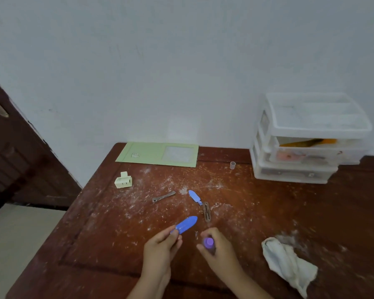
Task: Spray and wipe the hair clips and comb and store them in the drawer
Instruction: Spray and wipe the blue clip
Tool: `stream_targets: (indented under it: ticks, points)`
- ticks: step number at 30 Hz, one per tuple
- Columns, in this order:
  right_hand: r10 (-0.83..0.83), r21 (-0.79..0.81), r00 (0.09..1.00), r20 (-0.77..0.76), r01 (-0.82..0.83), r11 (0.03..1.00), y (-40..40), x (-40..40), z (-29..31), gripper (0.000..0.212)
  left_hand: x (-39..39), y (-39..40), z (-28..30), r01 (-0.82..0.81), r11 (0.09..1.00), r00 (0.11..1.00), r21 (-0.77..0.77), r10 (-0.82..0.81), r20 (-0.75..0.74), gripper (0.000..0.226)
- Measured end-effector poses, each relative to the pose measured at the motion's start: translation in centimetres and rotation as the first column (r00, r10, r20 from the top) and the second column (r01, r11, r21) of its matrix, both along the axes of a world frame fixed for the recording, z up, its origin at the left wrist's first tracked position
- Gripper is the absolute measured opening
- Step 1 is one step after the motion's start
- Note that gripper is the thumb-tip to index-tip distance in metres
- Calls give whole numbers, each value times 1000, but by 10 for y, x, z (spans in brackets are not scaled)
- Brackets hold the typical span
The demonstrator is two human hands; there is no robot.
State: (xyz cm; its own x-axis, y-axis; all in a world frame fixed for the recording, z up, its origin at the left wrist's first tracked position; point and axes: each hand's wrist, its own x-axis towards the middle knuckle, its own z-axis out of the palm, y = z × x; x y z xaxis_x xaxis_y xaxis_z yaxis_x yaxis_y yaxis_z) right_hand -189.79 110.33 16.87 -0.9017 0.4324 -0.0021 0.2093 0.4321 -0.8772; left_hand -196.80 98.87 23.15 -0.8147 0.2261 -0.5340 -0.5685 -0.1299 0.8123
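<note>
Left hand (160,247) pinches flat blue plastic hair clip (186,224) by its near end, blade projecting beyond fingertips. Right hand (216,248) grips purple-capped spray bottle (209,243) (body hidden), just beside clip.

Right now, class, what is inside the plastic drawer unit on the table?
Through the drawer unit's translucent fronts, orange and pink shapes show in the middle drawer; what they are, and the other drawers' contents, cannot be told.

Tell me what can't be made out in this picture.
- Head view: spray bottle body, hidden by the right hand.
- Drawer unit contents, blurred behind frosted plastic.
- Blue clip grip end, covered by left hand fingers.
- Comb: none recognisable.
</note>
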Motion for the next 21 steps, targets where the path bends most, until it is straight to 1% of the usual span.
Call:
stream_targets:
  ticks: [1,2,4,5,6,7,8,9,10,11,12,13,14,15,16,17,18,19,20,21]
  points:
    - [9,-2,1000,14,-9,1000,1,1,1,30,-1,2,3,-1,1000,1000,29,1,2,23]
    - [34,-2,998,56,-34,999,3,3,2,36,-2,4,4,1,999,1000,55,-1,3,25]
    - [83,77,987,137,-95,993,16,16,1,69,-2,7,7,15,994,999,111,-18,27,26]
    - [64,158,987,148,-88,984,25,25,1,72,-2,9,10,26,990,999,135,-32,41,27]
    - [39,264,988,151,-79,961,35,36,1,65,-2,11,12,33,988,998,153,-41,51,27]
    - [-32,434,991,132,-29,901,47,47,-2,52,-2,12,15,35,986,997,160,-45,58,26]
    - [-127,556,985,118,40,830,58,60,-10,40,-1,14,17,44,986,997,159,-53,55,23]
    - [-223,656,966,129,86,750,70,72,-16,39,0,16,20,60,986,997,154,-68,46,18]
    - [-290,710,947,141,107,696,79,82,-19,42,2,18,22,75,986,996,147,-80,31,14]
    - [-340,746,928,150,119,655,85,90,-23,40,3,19,24,86,987,996,138,-89,17,13]
    - [-361,727,918,167,132,674,88,97,-28,43,4,22,26,97,986,995,132,-98,1,14]
    - [-353,690,921,166,147,709,90,100,-30,52,5,24,28,107,986,994,129,-106,-15,16]
    - [-347,654,929,129,183,734,94,103,-36,50,5,27,28,117,986,993,122,-114,-31,16]
    - [-335,604,942,31,250,757,99,104,-38,41,6,29,29,130,985,991,116,-126,-44,16]
    - [-297,566,952,-70,283,774,100,102,-35,26,8,31,30,142,983,989,114,-136,-58,16]
    - [-288,491,941,-177,338,803,100,97,-21,5,8,33,33,154,981,986,115,-145,-80,16]
    - [-299,418,924,-240,377,827,98,91,-6,14,9,34,33,158,981,984,116,-147,-99,16]
    - [-365,362,882,-297,458,812,95,85,8,18,10,34,33,156,981,983,115,-143,-115,17]
    - [-390,296,864,-319,482,825,88,78,26,19,11,35,34,156,983,980,97,-141,-143,18]
    - [-358,256,858,-369,464,848,79,73,41,25,12,35,34,161,985,971,55,-148,-190,18]
